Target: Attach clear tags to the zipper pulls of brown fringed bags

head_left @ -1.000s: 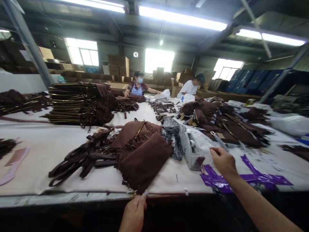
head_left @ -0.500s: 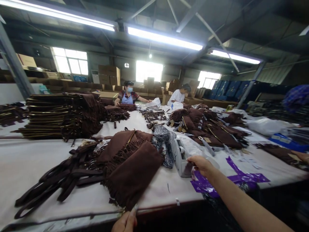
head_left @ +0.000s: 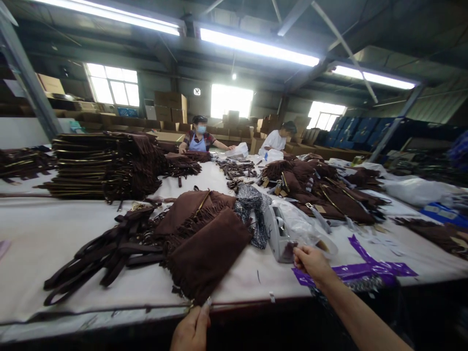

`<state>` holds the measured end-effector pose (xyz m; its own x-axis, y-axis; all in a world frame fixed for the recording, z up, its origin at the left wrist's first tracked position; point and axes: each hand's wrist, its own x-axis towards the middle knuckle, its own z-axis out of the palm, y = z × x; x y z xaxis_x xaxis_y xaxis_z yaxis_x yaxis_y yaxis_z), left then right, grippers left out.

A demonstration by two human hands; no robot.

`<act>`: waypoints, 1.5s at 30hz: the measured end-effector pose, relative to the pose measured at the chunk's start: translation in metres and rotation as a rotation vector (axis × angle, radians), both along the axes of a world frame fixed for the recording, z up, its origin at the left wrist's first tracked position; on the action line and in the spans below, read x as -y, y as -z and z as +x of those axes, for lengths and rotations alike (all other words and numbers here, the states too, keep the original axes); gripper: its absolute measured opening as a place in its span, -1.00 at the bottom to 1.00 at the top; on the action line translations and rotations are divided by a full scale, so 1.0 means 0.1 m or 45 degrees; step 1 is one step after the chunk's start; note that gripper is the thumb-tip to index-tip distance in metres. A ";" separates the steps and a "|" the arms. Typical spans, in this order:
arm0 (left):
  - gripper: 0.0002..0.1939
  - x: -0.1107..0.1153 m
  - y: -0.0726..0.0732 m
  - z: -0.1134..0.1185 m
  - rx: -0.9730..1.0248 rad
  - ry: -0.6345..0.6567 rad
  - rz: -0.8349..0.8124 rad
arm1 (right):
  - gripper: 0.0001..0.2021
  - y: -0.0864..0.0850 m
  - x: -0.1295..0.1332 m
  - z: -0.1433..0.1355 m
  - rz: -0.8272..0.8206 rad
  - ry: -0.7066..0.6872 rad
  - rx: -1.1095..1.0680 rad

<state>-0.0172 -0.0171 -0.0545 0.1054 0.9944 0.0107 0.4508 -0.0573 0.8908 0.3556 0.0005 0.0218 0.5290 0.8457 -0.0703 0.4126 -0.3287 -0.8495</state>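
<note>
A brown fringed pouch [head_left: 214, 248] lies slanted at the table's near edge, on top of another brown piece. My left hand [head_left: 192, 327] pinches its lowest corner, thumb against fingers. My right hand [head_left: 312, 263] is closed at the near end of a grey tape dispenser [head_left: 280, 239]; whatever its fingertips hold is too small to make out. Dark brown straps [head_left: 120, 248] spread out left of the pouch. Behind the pouch a black-and-white speckled cloth [head_left: 256, 209] touches the dispenser, and clear plastic [head_left: 302, 222] lies to the dispenser's right.
A tall stack of brown pouches [head_left: 80, 165] stands at the back left. More brown bags with tags [head_left: 336, 200] are heaped at the right. Purple tape [head_left: 369, 268] hangs on the near edge. Two people [head_left: 199, 139] work across the white table [head_left: 32, 243].
The camera view has shifted, so the table items appear slightly further right. My right hand has drawn back a little from the dispenser's end. My left hand keeps its pinch on the pouch.
</note>
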 end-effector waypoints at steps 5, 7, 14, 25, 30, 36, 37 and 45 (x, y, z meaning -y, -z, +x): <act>-0.51 0.08 -0.10 0.03 -0.034 -0.043 0.107 | -0.77 0.12 0.08 0.03 -0.146 -0.099 0.175; -0.53 0.12 -0.14 0.03 -0.102 -0.024 0.144 | -0.77 0.19 0.17 -0.10 -0.221 -0.247 0.195; -0.58 0.21 -0.18 0.04 -0.529 0.065 0.324 | -0.71 0.06 0.40 -1.25 -0.327 -1.065 -0.037; -0.65 0.25 -0.14 0.00 -0.819 0.105 0.488 | -0.75 0.06 -0.02 -2.13 -0.271 -1.151 -0.034; -0.69 0.25 -0.13 -0.01 -0.844 0.113 0.525 | -0.77 0.12 -0.09 -2.17 -0.414 -1.037 -0.052; -0.71 0.24 -0.16 -0.02 -0.897 0.127 0.608 | -0.76 0.09 -0.14 -2.21 -0.594 -0.957 -0.040; -0.71 0.24 -0.16 -0.02 -0.910 0.132 0.617 | -0.75 0.09 -0.15 -2.22 -0.617 -0.949 -0.041; -0.70 0.25 -0.14 -0.02 -0.846 0.104 0.559 | -0.70 0.15 -0.13 -2.21 -0.575 -0.990 -0.049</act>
